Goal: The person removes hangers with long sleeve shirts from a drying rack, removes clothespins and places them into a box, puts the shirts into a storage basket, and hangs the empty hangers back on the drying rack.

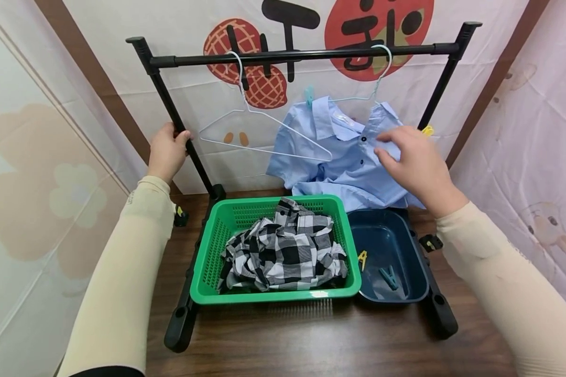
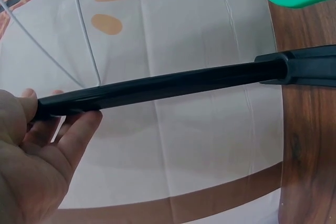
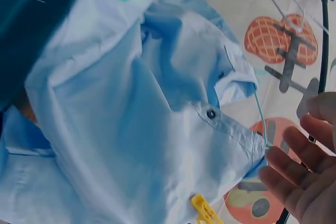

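My left hand (image 1: 166,153) curls its fingers and thumb round the left post (image 1: 188,144) of the black rack; the left wrist view shows the hand (image 2: 47,156) on the post (image 2: 157,86). My right hand (image 1: 417,162), fingers loosely bent and holding nothing, is in front of the right side of a light blue shirt (image 1: 344,167). That shirt hangs on a pale blue hanger (image 1: 379,78), with a blue clip (image 1: 309,96) at its left shoulder and a yellow clip (image 1: 427,130) at the right. In the right wrist view the hand (image 3: 304,166) is beside the shirt's collar (image 3: 241,129).
An unloaded white hanger (image 1: 264,149) hangs from the rack's bar (image 1: 292,55). Below stands a green basket (image 1: 273,298) holding a black-and-white checked garment (image 1: 287,251). Right of it, a dark blue tray (image 1: 391,235) holds a yellow clip (image 1: 362,259) and a blue clip (image 1: 389,278).
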{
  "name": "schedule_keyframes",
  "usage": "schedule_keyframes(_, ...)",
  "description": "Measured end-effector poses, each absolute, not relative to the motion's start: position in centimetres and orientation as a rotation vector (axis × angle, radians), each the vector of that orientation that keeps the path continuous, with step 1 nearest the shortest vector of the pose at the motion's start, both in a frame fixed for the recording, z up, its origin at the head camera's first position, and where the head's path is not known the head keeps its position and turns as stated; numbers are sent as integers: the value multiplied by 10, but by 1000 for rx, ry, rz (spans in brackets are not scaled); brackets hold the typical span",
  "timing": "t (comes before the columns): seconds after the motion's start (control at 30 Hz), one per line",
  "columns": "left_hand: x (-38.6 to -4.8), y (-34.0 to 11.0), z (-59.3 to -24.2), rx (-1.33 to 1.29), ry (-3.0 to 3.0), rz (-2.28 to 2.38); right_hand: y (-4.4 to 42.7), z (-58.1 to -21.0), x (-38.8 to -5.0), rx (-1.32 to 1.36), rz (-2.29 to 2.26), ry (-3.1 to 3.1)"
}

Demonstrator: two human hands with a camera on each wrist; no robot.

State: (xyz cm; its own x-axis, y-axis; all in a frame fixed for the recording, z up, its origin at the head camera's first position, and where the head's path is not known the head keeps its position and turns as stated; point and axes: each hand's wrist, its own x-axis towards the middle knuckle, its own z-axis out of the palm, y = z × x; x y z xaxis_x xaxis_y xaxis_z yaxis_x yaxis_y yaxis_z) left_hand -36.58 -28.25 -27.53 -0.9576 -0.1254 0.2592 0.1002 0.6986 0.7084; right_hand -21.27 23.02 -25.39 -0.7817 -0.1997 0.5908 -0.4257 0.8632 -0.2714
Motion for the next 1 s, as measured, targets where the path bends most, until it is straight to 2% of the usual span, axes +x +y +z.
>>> schedule_keyframes(0.47,-368,-283,-280,17,-2606,-1122,235,-215,-252,173,665,-2464)
schedule_keyframes(1.0,-366,-281,-281,26,-2640,-1066,239,-211,-285,22,616,-2712)
